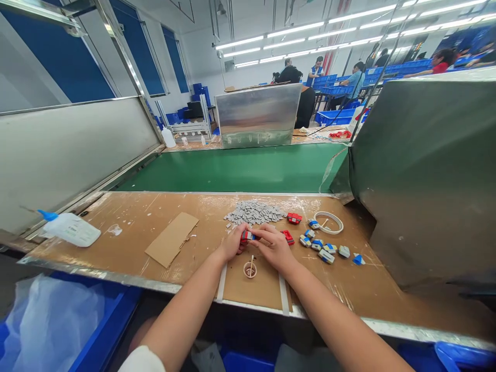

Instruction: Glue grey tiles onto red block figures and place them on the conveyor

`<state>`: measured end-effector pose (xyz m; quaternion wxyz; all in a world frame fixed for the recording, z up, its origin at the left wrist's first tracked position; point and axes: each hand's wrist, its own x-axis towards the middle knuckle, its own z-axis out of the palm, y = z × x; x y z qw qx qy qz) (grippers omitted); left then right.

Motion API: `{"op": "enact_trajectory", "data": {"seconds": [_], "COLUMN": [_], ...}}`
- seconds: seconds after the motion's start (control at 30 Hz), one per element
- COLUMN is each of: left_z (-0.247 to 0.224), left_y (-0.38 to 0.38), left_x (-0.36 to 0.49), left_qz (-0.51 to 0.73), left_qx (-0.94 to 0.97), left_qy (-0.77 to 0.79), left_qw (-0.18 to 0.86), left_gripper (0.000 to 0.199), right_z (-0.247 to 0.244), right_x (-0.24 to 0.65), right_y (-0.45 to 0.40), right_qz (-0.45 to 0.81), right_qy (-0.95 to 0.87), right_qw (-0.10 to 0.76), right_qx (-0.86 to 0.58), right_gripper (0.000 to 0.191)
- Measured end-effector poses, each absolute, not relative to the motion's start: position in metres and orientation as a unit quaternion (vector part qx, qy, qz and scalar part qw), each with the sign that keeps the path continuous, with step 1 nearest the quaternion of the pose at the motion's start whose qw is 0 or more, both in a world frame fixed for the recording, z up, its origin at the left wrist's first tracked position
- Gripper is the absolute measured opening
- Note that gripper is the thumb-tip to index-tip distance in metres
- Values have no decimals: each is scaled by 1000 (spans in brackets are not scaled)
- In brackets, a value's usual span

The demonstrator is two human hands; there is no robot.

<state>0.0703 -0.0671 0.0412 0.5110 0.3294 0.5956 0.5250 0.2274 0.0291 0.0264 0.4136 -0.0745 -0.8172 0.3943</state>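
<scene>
My left hand [234, 242] is closed round a small red toy piece [246, 236] with blue and white parts. My right hand [273, 244] pinches the right end of that same piece. A small cup [250, 269] with a thin stick in it stands just below both hands. Behind them lies a pile of grey flat pieces [253, 212]. Two more red pieces lie near my right hand, one [288, 237] beside it and one [294, 218] farther back. Several white, blue and yellow pieces [316, 244] sit to the right.
A white tape ring [329, 222] lies at the right. Cardboard [172, 239] and a white bottle [73, 229] with a blue cap lie to the left. Beyond the table runs a green belt [240, 168]. A large grey covered block [430, 181] stands at the right. People are in the background.
</scene>
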Motion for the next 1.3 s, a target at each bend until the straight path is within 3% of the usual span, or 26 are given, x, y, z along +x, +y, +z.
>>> {"op": "enact_trajectory", "data": {"seconds": [0.27, 0.4, 0.53, 0.73, 0.83, 1.03, 1.3], "left_z": [50, 51, 49, 57, 64, 69, 67], "left_y": [-74, -80, -80, -88, -91, -84, -87], "left_x": [65, 65, 62, 52, 48, 54, 61], "left_qz": [558, 521, 453, 356, 331, 316, 343], "left_qx": [369, 477, 572, 643, 676, 708, 714], "left_qy": [531, 574, 643, 656, 641, 617, 597], "left_qw": [521, 415, 232, 170, 146, 136, 124], "left_gripper": [66, 73, 65, 55, 64, 81, 80], "right_z": [35, 36, 34, 46, 51, 50, 52], "right_x": [222, 226, 225, 231, 235, 238, 242], "right_y": [28, 25, 25, 27, 29, 32, 29], "right_qz": [264, 190, 123, 66, 83, 235, 247], "right_qy": [-872, -904, -917, -932, -937, -913, -903], "right_qw": [403, 368, 347, 321, 318, 331, 352], "right_qx": [-92, -104, -154, -154, -117, -43, -5], "right_gripper": [48, 69, 52, 25, 30, 41, 43]}}
